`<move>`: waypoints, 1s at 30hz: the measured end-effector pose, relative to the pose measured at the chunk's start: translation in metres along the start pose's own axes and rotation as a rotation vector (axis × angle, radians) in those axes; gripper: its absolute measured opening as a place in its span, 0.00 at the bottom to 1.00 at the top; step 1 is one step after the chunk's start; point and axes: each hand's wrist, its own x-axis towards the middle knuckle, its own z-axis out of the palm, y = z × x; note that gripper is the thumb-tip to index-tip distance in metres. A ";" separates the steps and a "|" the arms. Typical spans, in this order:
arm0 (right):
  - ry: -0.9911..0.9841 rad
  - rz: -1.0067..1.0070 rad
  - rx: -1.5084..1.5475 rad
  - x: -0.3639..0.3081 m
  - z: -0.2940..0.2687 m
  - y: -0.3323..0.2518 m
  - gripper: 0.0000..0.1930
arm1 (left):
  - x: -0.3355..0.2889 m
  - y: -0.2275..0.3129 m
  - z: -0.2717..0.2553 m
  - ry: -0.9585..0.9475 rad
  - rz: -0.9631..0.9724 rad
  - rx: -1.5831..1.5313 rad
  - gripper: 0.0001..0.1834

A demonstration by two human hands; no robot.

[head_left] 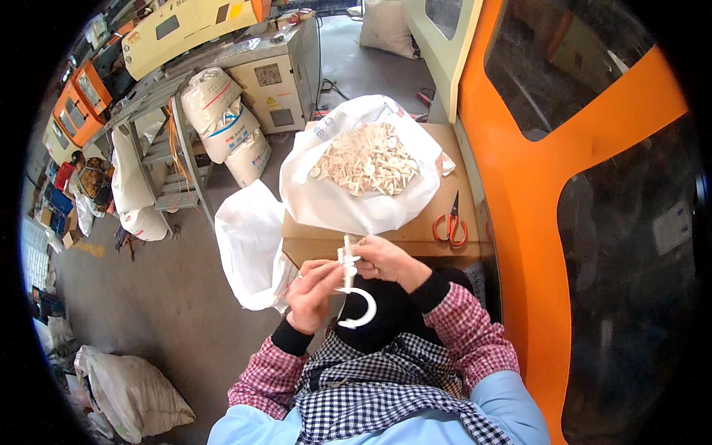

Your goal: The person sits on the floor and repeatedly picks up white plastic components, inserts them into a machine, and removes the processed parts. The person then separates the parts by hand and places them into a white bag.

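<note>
Between my hands is a white moulded plastic part with a curved, hook-like lower end and short stems higher up. My left hand pinches it from the left, fingers closed. From the right, my right hand grips its upper end between thumb and fingers. Whether it is one piece or several joined pieces, I cannot tell. Just beyond my hands, a white sack with rolled-down sides stands full of small cream plastic pieces. Red-handled scissors lie to its right, blades pointing away.
The sack and scissors rest on a cardboard surface. An open white bag stands at its left. An orange machine rises close on my right. Stacked filled sacks stand by a metal stair at the far left. Another person is at far left.
</note>
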 end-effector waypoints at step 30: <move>0.221 -0.368 -0.204 -0.063 0.034 0.040 0.06 | -0.024 0.022 0.027 0.028 -0.614 -0.269 0.09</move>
